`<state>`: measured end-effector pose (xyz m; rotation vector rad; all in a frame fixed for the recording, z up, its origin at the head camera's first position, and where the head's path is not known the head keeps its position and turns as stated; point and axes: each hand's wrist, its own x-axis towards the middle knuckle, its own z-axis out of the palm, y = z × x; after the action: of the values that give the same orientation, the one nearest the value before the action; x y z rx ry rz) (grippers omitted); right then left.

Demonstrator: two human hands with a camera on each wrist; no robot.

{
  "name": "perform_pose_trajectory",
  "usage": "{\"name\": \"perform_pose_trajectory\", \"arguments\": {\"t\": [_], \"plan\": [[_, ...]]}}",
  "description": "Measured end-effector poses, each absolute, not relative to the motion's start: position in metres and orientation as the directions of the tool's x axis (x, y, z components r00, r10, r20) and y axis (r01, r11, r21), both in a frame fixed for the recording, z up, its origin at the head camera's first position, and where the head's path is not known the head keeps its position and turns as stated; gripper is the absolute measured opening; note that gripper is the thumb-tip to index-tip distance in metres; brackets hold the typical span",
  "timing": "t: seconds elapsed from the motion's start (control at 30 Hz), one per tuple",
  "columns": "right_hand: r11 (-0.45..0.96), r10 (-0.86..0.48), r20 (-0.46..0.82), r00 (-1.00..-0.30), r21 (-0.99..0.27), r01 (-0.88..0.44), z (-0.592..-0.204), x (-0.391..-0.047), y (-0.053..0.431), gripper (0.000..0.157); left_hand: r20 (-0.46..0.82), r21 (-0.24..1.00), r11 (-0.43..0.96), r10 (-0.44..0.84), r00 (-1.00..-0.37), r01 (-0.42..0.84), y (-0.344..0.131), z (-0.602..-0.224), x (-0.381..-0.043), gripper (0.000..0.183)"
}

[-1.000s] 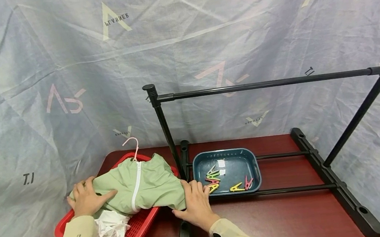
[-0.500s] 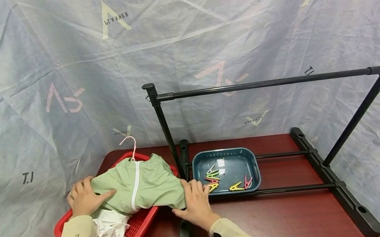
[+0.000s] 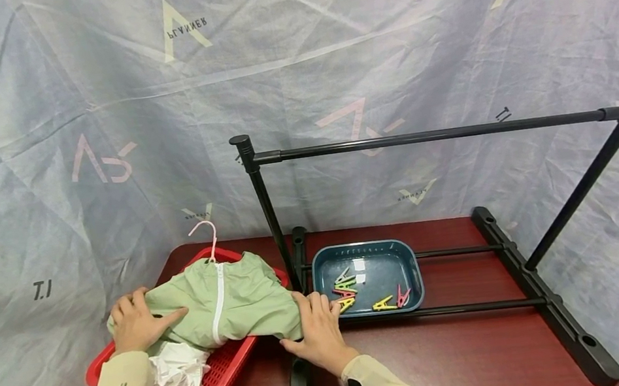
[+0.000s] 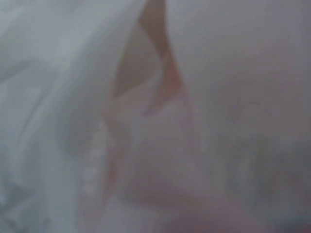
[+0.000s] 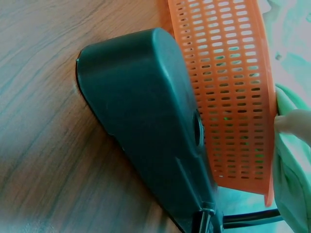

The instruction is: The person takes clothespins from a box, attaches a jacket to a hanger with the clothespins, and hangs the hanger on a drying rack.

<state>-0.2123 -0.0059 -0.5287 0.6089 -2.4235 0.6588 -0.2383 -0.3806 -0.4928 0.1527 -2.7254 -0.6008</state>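
A light green jacket (image 3: 247, 297) with a white zipper lies over the red basket (image 3: 225, 377), on a pink hanger (image 3: 213, 238) whose hook sticks up past the collar. My left hand (image 3: 136, 324) holds its left side, thumb spread across the front. At the right edge my right hand (image 3: 322, 331) grips the fabric; in the right wrist view a fingertip or thumb (image 5: 294, 125) presses the green cloth (image 5: 291, 170). Below the jacket, crumpled white cloth (image 3: 178, 383) sits in the basket. Pale, blurred cloth (image 4: 233, 97) fills the left wrist view.
A black garment rack (image 3: 432, 135) stands on the dark red table (image 3: 457, 357), its left foot (image 3: 300, 385) beside the basket. Between its legs is a blue tray (image 3: 379, 249) with several coloured clothespins (image 3: 384, 304). Grey sheeting (image 3: 386, 63) hangs behind.
The hanger's hook has tilted slightly to the left. Both hands keep nearly the same places on the jacket, and the head view has shifted a little.
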Motion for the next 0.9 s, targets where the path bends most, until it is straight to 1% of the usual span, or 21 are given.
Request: {"name": "perform_pose_trajectory", "arguments": {"t": [0.2,0.47,0.73,0.9], "plan": [[0.766,-0.271,0.63,-0.728,-0.318,-0.559,-0.5283,-0.2127,-0.0042,0.089,0.302,0.423,0.905,-0.187,-0.935,-0.045,-0.3795,-0.4921,-0.236,0.105],[0.749,-0.268,0.662,-0.701,-0.314,-0.583,-0.5304,-0.2156,-0.0025,0.083,0.389,0.414,0.91,-0.205,-0.898,-0.028,-0.3791,-0.4959,-0.2346,0.096],[0.737,-0.262,0.673,-0.692,-0.323,-0.593,-0.5299,-0.2151,-0.0016,0.079,0.31,0.387,0.919,-0.205,-0.928,-0.074,-0.3817,-0.4941,-0.2361,0.096],[0.72,-0.26,0.689,-0.676,-0.328,-0.612,-0.5291,-0.2154,-0.0015,0.075,0.32,0.368,0.926,-0.213,-0.923,-0.086,-0.3824,-0.4931,-0.2351,0.093]]}}
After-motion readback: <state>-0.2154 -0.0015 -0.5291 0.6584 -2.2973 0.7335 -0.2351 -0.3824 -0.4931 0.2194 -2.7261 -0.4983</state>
